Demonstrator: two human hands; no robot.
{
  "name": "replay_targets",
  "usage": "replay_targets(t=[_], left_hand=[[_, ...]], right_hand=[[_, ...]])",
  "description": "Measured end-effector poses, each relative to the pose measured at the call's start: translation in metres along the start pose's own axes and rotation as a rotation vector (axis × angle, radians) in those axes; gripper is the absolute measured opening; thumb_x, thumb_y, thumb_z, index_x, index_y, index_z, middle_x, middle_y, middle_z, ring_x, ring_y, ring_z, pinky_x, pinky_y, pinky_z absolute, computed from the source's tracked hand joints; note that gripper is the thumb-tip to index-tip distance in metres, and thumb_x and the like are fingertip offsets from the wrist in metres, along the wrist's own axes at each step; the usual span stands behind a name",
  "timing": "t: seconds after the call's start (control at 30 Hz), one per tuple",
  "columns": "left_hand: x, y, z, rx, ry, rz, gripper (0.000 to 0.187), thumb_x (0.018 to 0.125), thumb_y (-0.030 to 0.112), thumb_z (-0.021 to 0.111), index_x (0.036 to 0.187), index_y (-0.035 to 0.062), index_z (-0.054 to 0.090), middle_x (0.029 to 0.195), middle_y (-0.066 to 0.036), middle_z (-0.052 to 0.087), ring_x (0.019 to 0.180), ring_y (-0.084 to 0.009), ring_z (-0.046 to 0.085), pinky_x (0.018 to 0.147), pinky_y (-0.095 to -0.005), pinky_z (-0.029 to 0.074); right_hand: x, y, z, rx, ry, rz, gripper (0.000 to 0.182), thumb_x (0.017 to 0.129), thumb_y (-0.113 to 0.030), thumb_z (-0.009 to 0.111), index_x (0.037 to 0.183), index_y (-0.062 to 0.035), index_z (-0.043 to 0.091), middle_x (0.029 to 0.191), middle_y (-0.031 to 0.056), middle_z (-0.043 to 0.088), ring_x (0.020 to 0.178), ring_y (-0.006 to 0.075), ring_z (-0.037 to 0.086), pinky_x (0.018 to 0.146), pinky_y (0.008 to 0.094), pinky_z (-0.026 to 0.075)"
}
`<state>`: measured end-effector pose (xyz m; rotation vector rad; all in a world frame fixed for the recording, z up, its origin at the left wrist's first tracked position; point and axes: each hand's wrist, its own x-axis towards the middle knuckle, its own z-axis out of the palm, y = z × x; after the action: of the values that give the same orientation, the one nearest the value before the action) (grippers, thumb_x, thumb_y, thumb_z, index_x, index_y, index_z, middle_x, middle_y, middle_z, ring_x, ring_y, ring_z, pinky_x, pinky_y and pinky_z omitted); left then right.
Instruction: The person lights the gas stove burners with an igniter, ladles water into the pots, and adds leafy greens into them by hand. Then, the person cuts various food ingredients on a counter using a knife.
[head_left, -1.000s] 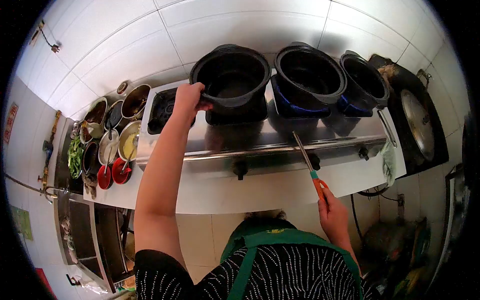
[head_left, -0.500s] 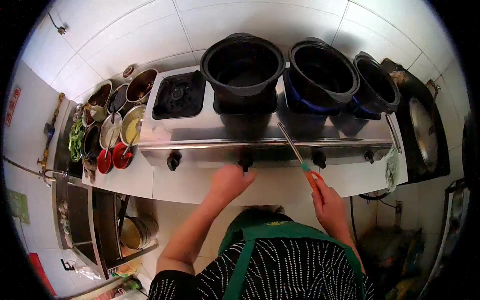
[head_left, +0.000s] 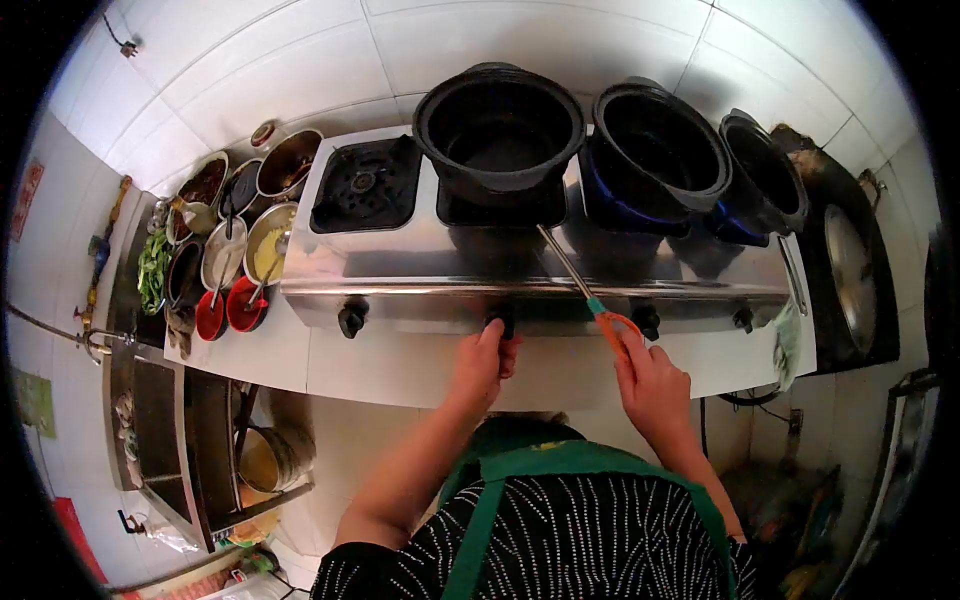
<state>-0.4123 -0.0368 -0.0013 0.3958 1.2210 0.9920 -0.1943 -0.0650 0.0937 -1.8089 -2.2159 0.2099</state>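
My left hand (head_left: 484,362) is closed on a black stove knob (head_left: 499,322) on the front of the steel stove (head_left: 400,270), below the second burner. My right hand (head_left: 652,388) grips the orange handle of a long metal lighter (head_left: 572,270). Its tip points at the edge of the burner under the large black pot (head_left: 499,135). Two more black pots stand to the right, a middle one (head_left: 662,145) and a right one (head_left: 765,170), with blue flame visible beneath them.
An uncovered burner (head_left: 365,182) is at the stove's left. Bowls of ingredients, two red cups (head_left: 246,304) and green vegetables (head_left: 154,270) sit further left. A wok lid (head_left: 848,278) lies at the right, and a cloth (head_left: 786,345) hangs from the counter edge.
My left hand has moved right and closed on the second knob. The lighter has shifted left, its tip now nearer the burner under the large pot.
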Motion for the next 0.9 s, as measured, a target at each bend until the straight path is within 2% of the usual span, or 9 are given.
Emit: replay_targets(t=[0.07, 0.2, 0.27, 0.3, 0.37, 0.5, 0.7, 0.77, 0.9], left_hand=[[-0.003, -0.003, 0.009, -0.268, 0.051, 0.035, 0.036, 0.087, 0.03, 0.046, 0.075, -0.0029, 0.054, 0.057, -0.004, 0.046, 0.043, -0.0098, 0.033, 0.04, -0.0247, 0.026], [0.006, -0.013, 0.001, -0.335, -0.03, 0.025, 0.038, 0.085, 0.031, 0.047, 0.072, -0.0022, 0.058, 0.056, -0.005, 0.05, 0.045, -0.0131, 0.041, 0.042, -0.0284, 0.032], [0.017, -0.017, -0.007, 0.427, 0.199, 0.207, 0.037, 0.084, 0.032, 0.049, 0.072, -0.0006, 0.06, 0.054, -0.004, 0.051, 0.041, -0.0119, 0.039, 0.04, -0.0258, 0.031], [0.022, -0.018, -0.012, 0.429, 0.193, 0.204, 0.037, 0.084, 0.032, 0.049, 0.072, -0.0006, 0.06, 0.054, -0.004, 0.051, 0.041, -0.0119, 0.039, 0.04, -0.0258, 0.031], [0.026, -0.012, -0.016, 0.92, 0.263, 0.435, 0.04, 0.083, 0.032, 0.05, 0.065, -0.0016, 0.062, 0.05, -0.006, 0.052, 0.042, -0.0138, 0.045, 0.042, -0.0289, 0.036], [0.012, 0.0, -0.007, 0.812, 0.222, 0.379, 0.04, 0.082, 0.03, 0.05, 0.062, -0.0019, 0.062, 0.05, -0.009, 0.054, 0.045, -0.0147, 0.049, 0.045, -0.0312, 0.038], [0.017, -0.008, -0.012, 0.707, 0.169, 0.378, 0.039, 0.084, 0.032, 0.049, 0.07, -0.0018, 0.063, 0.054, -0.007, 0.055, 0.045, -0.0137, 0.047, 0.045, -0.0296, 0.036], [0.01, -0.002, -0.011, 0.785, 0.218, 0.335, 0.04, 0.08, 0.033, 0.052, 0.066, -0.0028, 0.064, 0.051, -0.012, 0.056, 0.049, -0.0201, 0.055, 0.052, -0.0335, 0.042], [0.0, -0.003, -0.012, 0.72, 0.148, 0.261, 0.038, 0.081, 0.033, 0.053, 0.07, -0.002, 0.064, 0.054, -0.009, 0.056, 0.05, -0.0146, 0.052, 0.05, -0.0292, 0.04]], right_hand=[[0.004, -0.002, 0.0, -0.009, 0.012, -0.006, 0.031, 0.082, -0.025, 0.051, 0.111, -0.0147, 0.046, 0.068, 0.0123, 0.053, 0.054, 0.0304, 0.055, 0.044, 0.0426, 0.043], [0.012, -0.009, -0.001, -0.075, -0.023, 0.011, 0.032, 0.083, -0.025, 0.051, 0.112, -0.016, 0.044, 0.072, 0.0125, 0.055, 0.057, 0.0304, 0.057, 0.045, 0.0426, 0.045], [0.018, -0.013, -0.002, -0.088, -0.042, 0.025, 0.032, 0.083, -0.025, 0.051, 0.113, -0.0165, 0.043, 0.073, 0.0125, 0.055, 0.058, 0.0303, 0.058, 0.046, 0.0423, 0.045], [0.021, -0.016, -0.002, -0.121, -0.068, 0.042, 0.033, 0.083, -0.026, 0.05, 0.114, -0.0169, 0.043, 0.074, 0.0123, 0.055, 0.059, 0.0301, 0.058, 0.046, 0.042, 0.046], [0.025, -0.02, -0.001, -0.153, -0.092, 0.062, 0.034, 0.083, -0.027, 0.05, 0.115, -0.0174, 0.042, 0.075, 0.0121, 0.056, 0.06, 0.03, 0.059, 0.047, 0.0416, 0.047], [0.023, -0.022, 0.002, -0.172, -0.095, 0.054, 0.034, 0.083, -0.028, 0.05, 0.115, -0.0177, 0.043, 0.074, 0.0117, 0.056, 0.059, 0.0295, 0.059, 0.047, 0.0415, 0.047], [-0.011, -0.006, 0.009, -0.011, -0.05, 0.006, 0.03, 0.082, -0.027, 0.052, 0.11, -0.0186, 0.047, 0.072, 0.011, 0.054, 0.058, 0.0292, 0.058, 0.046, 0.0414, 0.047], [-0.027, 0.001, 0.007, 0.032, -0.054, 0.043, 0.029, 0.081, -0.026, 0.053, 0.109, -0.0192, 0.047, 0.071, 0.0109, 0.054, 0.057, 0.0291, 0.057, 0.045, 0.0414, 0.047], [-0.069, 0.022, -0.001, 0.073, -0.139, 0.012, 0.034, 0.079, -0.025, 0.057, 0.111, -0.0205, 0.047, 0.072, 0.0102, 0.053, 0.057, 0.0293, 0.056, 0.046, 0.0402, 0.046]])
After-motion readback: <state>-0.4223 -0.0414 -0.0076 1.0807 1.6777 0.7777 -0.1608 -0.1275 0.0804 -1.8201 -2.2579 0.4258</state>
